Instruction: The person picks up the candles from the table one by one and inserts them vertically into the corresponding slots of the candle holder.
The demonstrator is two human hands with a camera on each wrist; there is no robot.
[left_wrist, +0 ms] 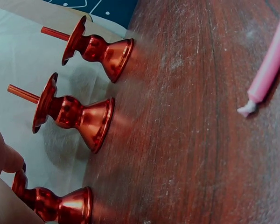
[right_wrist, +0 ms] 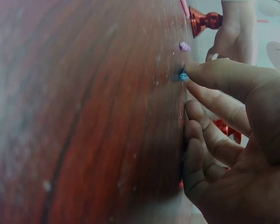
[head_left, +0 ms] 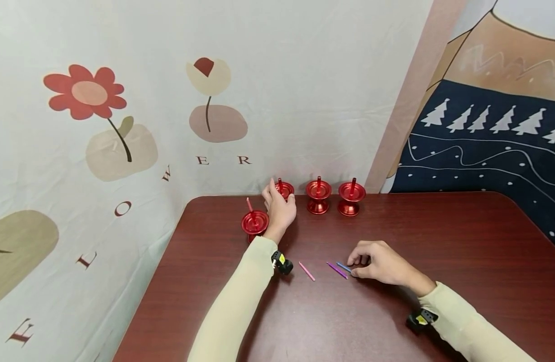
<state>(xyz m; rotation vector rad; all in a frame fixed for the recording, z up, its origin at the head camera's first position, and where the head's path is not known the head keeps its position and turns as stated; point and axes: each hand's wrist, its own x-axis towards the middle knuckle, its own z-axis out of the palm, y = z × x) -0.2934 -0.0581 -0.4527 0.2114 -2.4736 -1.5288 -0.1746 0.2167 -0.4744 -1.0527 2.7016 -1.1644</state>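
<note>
My left hand (head_left: 281, 207) grips the dish of a red metal candle holder (left_wrist: 49, 205) at the back of the table, with fingers at its rim. Just in front and to the left stands another red holder (head_left: 255, 221) with a pink candle (head_left: 249, 204) upright in it. With thumb and index finger, my right hand (head_left: 379, 262) pinches the end of a thin blue candle (right_wrist: 183, 76) at the tabletop; the other fingers curl beside it. A purple candle (head_left: 337, 270) lies right alongside the blue one, and a pink candle (head_left: 306, 271) lies farther left.
Two more red candle holders, a middle one (head_left: 318, 196) and a right one (head_left: 351, 197), stand along the table's back edge without candles. Behind the brown table (head_left: 463, 241) hangs a pale printed cloth (head_left: 304, 100). Each wrist wears a small black camera.
</note>
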